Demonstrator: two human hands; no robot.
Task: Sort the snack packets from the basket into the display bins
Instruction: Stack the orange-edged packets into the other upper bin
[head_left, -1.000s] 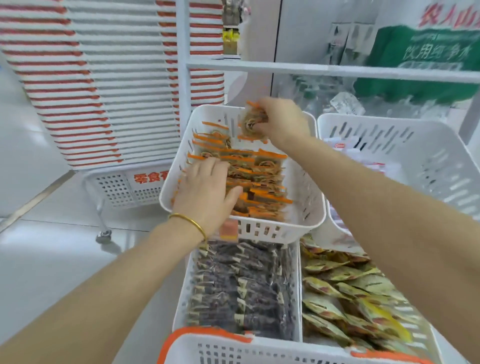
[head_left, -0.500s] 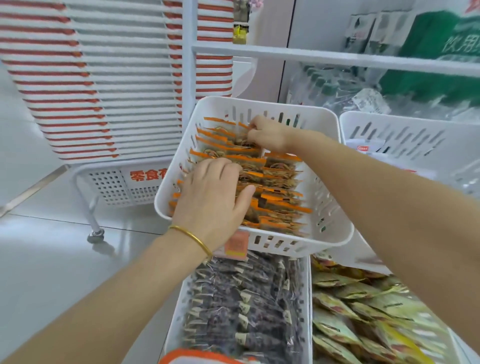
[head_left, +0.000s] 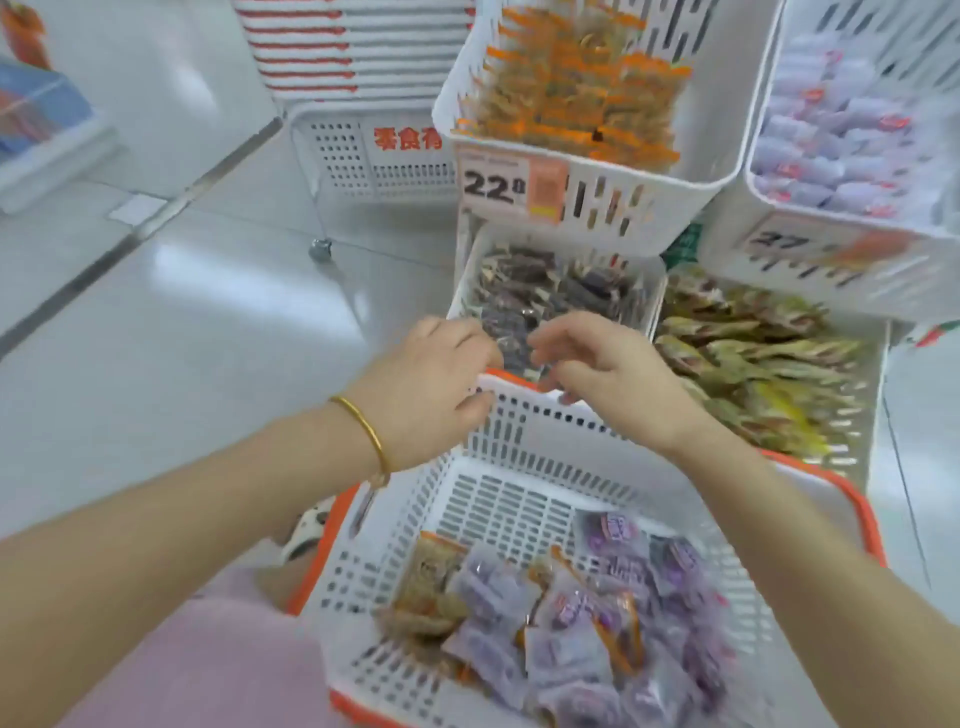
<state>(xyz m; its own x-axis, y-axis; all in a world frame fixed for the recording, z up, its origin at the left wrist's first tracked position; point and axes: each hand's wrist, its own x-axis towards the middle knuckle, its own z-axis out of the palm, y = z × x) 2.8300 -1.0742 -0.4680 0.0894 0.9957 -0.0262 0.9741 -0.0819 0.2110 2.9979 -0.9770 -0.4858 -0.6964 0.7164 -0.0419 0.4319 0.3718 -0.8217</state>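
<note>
A white basket with an orange rim (head_left: 524, 499) sits close in front of me. It holds several purple snack packets (head_left: 571, 623) and a brown-and-orange packet (head_left: 431, 577). My left hand (head_left: 436, 384) and my right hand (head_left: 608, 374) hover side by side over the basket's far rim, fingers loosely curled, with nothing in them. Just beyond the fingertips is the bin of dark packets (head_left: 545, 291). Above it is the bin of orange packets (head_left: 571, 78). A bin of pale lilac packets (head_left: 841, 130) stands at the upper right, and a bin of green-yellow packets (head_left: 753, 364) at the right.
A price label reading 22.8 (head_left: 493, 184) hangs on the front of the orange-packet bin. A stack of red-rimmed baskets on a wheeled white cart (head_left: 353, 57) stands at the back left. Glossy white floor (head_left: 182, 338) lies to the left.
Both hands have come out of the orange-packet bin and dropped to the basket's far rim. The packet my right hand held stays in that bin. My view has tilted down onto the basket.
</note>
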